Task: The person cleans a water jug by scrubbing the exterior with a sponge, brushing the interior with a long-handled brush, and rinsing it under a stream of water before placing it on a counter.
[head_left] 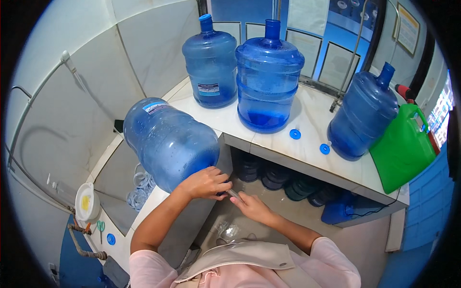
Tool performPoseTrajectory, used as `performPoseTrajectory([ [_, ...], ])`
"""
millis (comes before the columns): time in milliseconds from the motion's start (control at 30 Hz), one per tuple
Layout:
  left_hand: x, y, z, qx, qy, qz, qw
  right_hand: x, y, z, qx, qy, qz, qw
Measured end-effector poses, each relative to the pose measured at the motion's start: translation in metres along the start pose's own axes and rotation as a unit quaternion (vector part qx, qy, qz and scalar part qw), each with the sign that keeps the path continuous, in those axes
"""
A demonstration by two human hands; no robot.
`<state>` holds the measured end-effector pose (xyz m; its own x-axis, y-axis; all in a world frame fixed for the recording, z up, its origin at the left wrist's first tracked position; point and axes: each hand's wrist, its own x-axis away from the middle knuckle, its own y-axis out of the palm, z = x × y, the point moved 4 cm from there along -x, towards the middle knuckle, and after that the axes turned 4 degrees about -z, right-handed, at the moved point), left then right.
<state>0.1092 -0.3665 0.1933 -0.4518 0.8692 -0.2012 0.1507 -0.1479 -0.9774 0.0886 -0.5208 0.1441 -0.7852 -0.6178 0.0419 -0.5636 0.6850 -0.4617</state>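
A large blue water jug [173,133] lies tilted on its side over the sink edge, its neck end facing me and droplets on its wall. My left hand [207,181] is closed around the jug's neck and hides its mouth. In my right hand [252,207] is a thin greyish handle [235,194] that points towards the mouth. What the handle's far end is, and whether it is inside the jug, is hidden by my left hand.
On the tiled counter [266,142] stand a capped jug [210,68], two more blue jugs [270,82] [362,115] and a green jerrycan [403,147]. Blue caps [295,134] lie in front. Dark jugs [248,169] fill the shelf below. Clear plastic rings [138,190], scissors [101,226] and a white basin [87,203] are left.
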Motion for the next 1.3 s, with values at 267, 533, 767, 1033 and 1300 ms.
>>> performPoseTrajectory([
  [267,0.010,-0.001,0.009,0.026,0.028,-0.001,0.999,0.016,0.015,0.002,0.054,0.000,0.012,0.998],
  [533,0.010,-0.012,0.006,0.010,-0.002,-0.018,1.000,0.031,0.035,-0.004,0.031,0.047,0.076,0.995],
  [767,0.013,-0.009,0.011,0.002,0.035,0.016,0.999,0.027,0.005,0.005,0.087,0.012,-0.007,0.996],
  [1033,0.007,-0.016,0.018,0.013,0.039,0.025,0.999,0.038,-0.015,-0.009,0.092,0.029,-0.089,0.991],
  [1300,-0.001,-0.009,0.009,0.012,0.036,-0.009,0.999,0.064,0.031,0.011,-0.033,0.091,0.099,0.990],
])
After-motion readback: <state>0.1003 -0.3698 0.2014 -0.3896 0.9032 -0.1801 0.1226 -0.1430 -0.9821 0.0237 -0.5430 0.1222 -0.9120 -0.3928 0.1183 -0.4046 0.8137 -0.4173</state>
